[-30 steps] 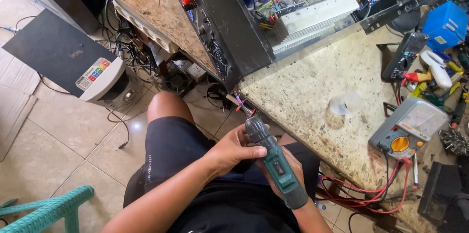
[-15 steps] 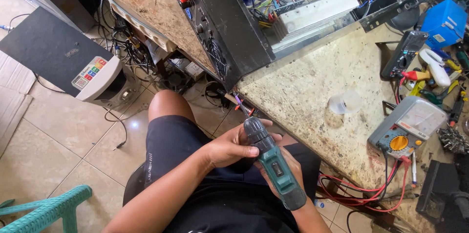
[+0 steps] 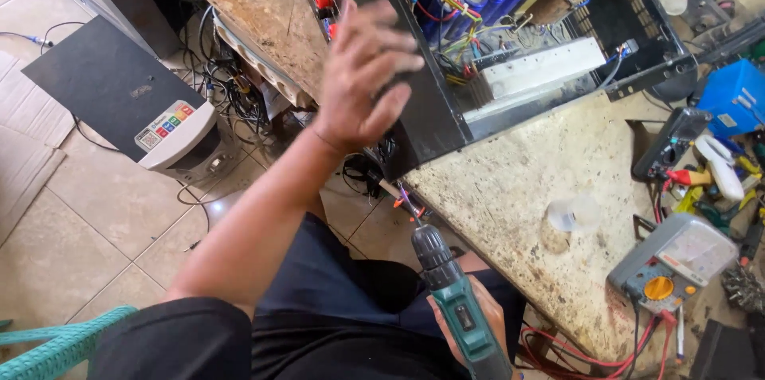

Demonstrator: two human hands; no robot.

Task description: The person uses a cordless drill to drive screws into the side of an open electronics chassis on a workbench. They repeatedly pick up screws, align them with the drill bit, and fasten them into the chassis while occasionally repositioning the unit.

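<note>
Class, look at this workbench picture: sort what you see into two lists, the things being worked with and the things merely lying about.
In use:
- left hand, raised against the open black metal equipment chassis
- right hand, gripping the green and black cordless drill

Lying about:
- grey analogue meter with orange dial
- clear plastic cup
- blue plastic box
- white and grey appliance on the floor

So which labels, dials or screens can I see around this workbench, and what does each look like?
Control label: on the white front of the dark box on the floor, left; small rectangle with coloured squares.
Analog meter: right on the stone bench; grey case, pale dial window, orange knob.
Black meter: upper right; dark slim body, display unreadable.
Blue box: far right; small white sticker.
</note>
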